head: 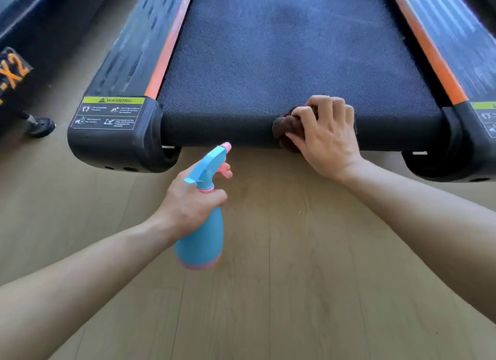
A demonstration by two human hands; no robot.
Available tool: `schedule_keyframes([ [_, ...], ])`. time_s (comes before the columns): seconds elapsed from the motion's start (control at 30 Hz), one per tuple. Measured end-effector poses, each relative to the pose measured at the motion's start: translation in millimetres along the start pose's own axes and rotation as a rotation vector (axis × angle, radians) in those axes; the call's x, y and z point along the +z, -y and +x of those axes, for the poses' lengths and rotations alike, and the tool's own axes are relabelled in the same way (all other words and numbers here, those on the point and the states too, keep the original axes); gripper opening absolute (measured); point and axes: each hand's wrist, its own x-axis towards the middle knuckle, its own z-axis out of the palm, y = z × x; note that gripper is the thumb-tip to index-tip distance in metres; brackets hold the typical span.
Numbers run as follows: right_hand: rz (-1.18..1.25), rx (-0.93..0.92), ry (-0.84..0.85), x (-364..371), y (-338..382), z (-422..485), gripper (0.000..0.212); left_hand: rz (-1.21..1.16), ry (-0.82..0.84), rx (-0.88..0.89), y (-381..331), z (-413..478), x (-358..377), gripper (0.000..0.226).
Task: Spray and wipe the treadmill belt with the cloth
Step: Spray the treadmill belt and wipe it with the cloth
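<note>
This looks like a gym or a home exercise room, though which of the two cannot be told. The treadmill [281,50] fills the upper part of the view, with a black woven belt [241,91], ribbed black side rails [126,50] each edged with an orange strip [167,45], and moulded end caps [115,150]. On the treadmill's left end cap sits a yellow-headed warning label [107,114] with pictograms; a matching one shows partly on the right cap. Left of the treadmill stands another dark piece of equipment [13,75] with orange lettering ending "X2" and a small black wheel [43,127]. Pale wood-plank flooring [295,279] runs under and in front of the treadmill.
</note>
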Motion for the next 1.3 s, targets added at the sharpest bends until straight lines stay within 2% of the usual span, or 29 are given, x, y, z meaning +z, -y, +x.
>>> schedule_keyframes([
  [0.17,-0.056,-0.254,0.002,20,61,34,0.039,-0.041,-0.046,0.016,2,7,-18,0.058],
  [0.23,-0.048,-0.346,0.030,24,78,48,0.040,-0.032,-0.059,0.000,6,7,-26,0.048],
  [0.33,-0.052,-0.430,-0.006,24,64,39,0.035,-0.019,-0.045,-0.005,12,4,-34,0.045],
  [0.43,-0.089,-0.425,-0.072,22,27,9,0.030,-0.039,-0.018,-0.025,19,3,-37,0.043],
  [0.5,-0.109,-0.395,-0.059,21,15,-2,0.032,-0.041,-0.006,-0.021,22,4,-36,0.045],
  [0.67,-0.110,-0.331,-0.039,27,61,33,0.036,-0.030,0.024,-0.016,25,11,-33,0.053],
  [0.8,-0.068,-0.454,0.056,25,79,63,0.041,-0.044,0.023,-0.039,20,14,-37,0.045],
  [0.97,-0.168,-0.678,0.029,15,25,18,0.019,-0.102,0.022,-0.018,12,13,-53,0.047],
  [1.13,-0.226,-0.721,-0.001,22,42,34,0.013,-0.082,-0.012,-0.023,15,17,-66,0.051],
  [1.3,-0.142,-0.675,0.040,30,85,65,0.028,-0.114,-0.030,-0.041,17,24,-64,0.045],
])
